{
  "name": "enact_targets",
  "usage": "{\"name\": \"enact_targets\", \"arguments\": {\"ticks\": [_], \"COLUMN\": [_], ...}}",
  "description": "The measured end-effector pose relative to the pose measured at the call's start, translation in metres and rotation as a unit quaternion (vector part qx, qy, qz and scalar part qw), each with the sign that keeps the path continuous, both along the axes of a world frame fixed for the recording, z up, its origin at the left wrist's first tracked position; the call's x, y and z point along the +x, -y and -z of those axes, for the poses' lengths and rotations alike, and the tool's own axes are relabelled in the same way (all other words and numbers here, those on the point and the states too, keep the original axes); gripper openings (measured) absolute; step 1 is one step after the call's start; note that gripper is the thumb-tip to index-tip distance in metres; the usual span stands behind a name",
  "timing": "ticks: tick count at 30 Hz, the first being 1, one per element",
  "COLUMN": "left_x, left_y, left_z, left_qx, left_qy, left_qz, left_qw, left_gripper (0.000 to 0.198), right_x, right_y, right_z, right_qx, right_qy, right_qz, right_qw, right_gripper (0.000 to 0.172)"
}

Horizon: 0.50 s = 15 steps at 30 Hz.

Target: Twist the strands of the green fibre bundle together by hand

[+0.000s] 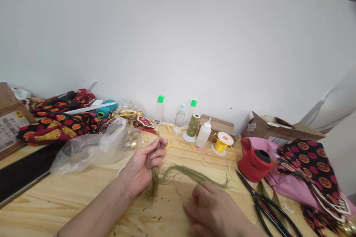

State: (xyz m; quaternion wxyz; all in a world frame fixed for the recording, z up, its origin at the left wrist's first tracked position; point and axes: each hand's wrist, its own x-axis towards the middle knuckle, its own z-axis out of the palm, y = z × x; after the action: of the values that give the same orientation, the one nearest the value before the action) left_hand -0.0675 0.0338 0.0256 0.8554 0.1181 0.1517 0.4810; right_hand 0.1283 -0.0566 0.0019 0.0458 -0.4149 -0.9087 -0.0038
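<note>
My left hand (143, 168) is closed around an olive-green thread tassel (154, 183). The tassel's narrow top shows above the fingertips, and its loose strands hang below the palm onto the wooden table. A loose bundle of olive-green threads (191, 172) lies on the table to the right of it. At the near side of that bundle is my right hand (210, 209), slightly blurred, with its fingers curled. A thin strand loops close to its knuckles. Whatever its fingertips hold, if anything, is hidden.
Black scissors (260, 198) lie at right beside a red thread spool (256, 164). Along the back stand a squeeze bottle (204, 134), an olive spool (193, 126) and yellow cord (220, 146). A plastic bag (94, 148) and patterned cloth (63, 124) occupy the left.
</note>
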Motion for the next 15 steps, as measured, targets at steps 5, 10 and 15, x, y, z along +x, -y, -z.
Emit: {"name": "enact_targets", "arguments": {"ticks": [5,10,15], "left_x": [0.002,0.002,0.002], "left_y": [0.002,0.002,0.0], "left_z": [-0.002,0.001,0.002], "left_qx": [0.01,0.016,0.008], "left_qy": [-0.032,-0.042,-0.039], "left_qz": [-0.016,-0.018,-0.017], "left_qw": [0.999,0.999,0.999], "left_gripper": [0.011,0.01,0.01], "right_x": [0.037,0.05,0.034], "right_y": [0.013,0.016,0.022], "right_z": [-0.005,-0.005,0.028], "right_qx": [-0.06,-0.065,0.051], "right_qy": [-0.102,-0.121,-0.092], "right_qz": [0.008,0.035,0.037], "right_qw": [0.993,0.99,0.994], "right_gripper": [0.026,0.03,0.032]}}
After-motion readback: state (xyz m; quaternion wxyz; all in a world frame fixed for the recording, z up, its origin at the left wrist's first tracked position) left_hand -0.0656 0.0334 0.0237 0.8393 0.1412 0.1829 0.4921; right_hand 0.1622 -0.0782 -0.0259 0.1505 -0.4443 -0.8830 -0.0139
